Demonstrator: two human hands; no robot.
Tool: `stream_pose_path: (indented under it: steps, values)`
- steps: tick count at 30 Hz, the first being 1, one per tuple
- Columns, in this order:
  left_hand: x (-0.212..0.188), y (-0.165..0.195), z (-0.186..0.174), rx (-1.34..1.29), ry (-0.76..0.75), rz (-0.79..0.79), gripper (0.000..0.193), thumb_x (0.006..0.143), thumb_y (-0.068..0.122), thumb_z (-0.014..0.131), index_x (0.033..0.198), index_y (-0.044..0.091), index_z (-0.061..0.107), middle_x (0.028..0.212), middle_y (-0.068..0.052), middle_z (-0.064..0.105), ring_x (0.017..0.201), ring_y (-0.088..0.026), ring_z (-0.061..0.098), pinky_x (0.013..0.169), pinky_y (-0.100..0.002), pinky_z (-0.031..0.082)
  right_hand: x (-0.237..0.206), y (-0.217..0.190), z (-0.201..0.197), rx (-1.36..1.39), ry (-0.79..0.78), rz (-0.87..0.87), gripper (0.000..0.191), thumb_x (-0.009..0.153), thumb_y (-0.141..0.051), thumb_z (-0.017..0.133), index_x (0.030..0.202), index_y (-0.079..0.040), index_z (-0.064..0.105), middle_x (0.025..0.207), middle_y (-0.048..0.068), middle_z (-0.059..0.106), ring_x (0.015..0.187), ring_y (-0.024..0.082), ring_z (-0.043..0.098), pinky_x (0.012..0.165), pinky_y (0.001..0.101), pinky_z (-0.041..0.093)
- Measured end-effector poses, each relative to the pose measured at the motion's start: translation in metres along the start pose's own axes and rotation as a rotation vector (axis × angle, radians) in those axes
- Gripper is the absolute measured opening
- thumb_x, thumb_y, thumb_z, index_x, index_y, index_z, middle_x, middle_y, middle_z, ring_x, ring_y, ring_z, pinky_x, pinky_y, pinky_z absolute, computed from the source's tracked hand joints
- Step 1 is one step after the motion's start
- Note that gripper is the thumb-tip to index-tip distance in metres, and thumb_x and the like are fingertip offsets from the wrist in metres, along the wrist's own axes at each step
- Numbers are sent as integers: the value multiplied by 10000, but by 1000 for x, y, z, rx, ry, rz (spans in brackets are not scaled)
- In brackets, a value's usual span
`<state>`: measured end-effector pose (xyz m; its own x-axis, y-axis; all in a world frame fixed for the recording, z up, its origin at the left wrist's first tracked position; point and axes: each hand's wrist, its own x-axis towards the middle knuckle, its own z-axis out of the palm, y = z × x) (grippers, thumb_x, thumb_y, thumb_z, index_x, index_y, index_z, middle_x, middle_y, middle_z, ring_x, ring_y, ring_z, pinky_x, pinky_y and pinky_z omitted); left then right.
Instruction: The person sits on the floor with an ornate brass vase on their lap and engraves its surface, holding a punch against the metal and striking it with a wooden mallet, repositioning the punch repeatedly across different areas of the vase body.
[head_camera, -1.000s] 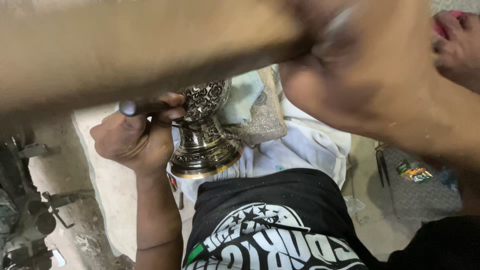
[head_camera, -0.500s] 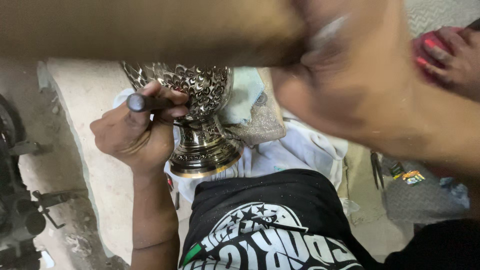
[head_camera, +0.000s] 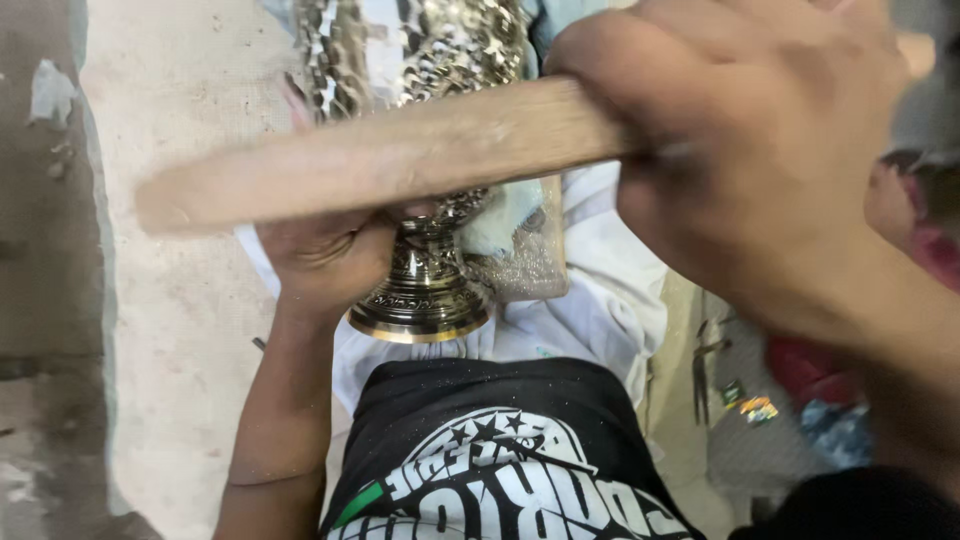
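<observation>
The stick (head_camera: 400, 150) in my right hand (head_camera: 760, 150) is bare, matt wood, pale and slightly rough. Under my left hand (head_camera: 325, 262) the goblet-shaped vessel (head_camera: 425, 290) is glossy metal, its bowl densely embossed, its foot smooth and brassy at the rim. It rests on soft white cloth (head_camera: 600, 300). My black shirt (head_camera: 480, 440) is matt fabric, and the floor (head_camera: 170, 330) looks like rough, dusty concrete.

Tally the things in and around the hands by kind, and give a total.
Ornate engraved silver metal vase with a gold-rimmed foot: 1
Long pale wooden stick: 1
White cloth under the vase: 1
Hands: 2, left hand on the vase stem, right hand gripping the stick
Total: 5
</observation>
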<state>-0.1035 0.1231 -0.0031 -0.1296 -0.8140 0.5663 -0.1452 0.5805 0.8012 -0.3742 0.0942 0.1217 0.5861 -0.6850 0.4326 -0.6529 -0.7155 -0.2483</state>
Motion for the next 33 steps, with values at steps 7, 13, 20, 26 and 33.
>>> stream_pose_path:
  steps: [7,13,20,26,33]
  values:
    - [-10,-7,-13,-70,0,54,481,882,-256,599,1236,45,721,1053,-126,768,884,-149,779,797,-242,684,-3,-14,18,54,42,2,295,893,152,640,1153,15,665,1072,159,695,980,261,719,862,334,568]
    - [-15,-6,-18,69,-10,76,522,914,-211,678,1307,132,704,1060,-112,785,905,-136,800,812,-217,679,3,-33,19,-74,-6,171,227,855,81,708,1044,-44,703,920,158,713,794,300,706,691,375,538]
    - [-21,-7,-5,92,105,98,639,978,-121,769,1477,211,549,1041,-79,797,880,-109,786,767,-190,635,6,-11,39,-199,-25,244,320,824,65,687,1128,-35,694,908,192,722,804,322,719,677,407,549]
    - [-17,-7,-8,218,101,79,554,924,-57,825,1383,173,618,918,-56,794,700,-94,721,628,-252,576,1,-3,38,251,65,229,345,914,92,690,1229,-32,621,1079,110,713,990,233,718,856,344,579]
    - [-11,-4,-8,411,43,163,412,828,-157,704,1165,63,793,709,-61,689,557,-152,630,529,-298,528,7,-16,20,173,73,160,282,943,87,751,1150,-78,653,985,98,705,964,176,715,849,293,568]
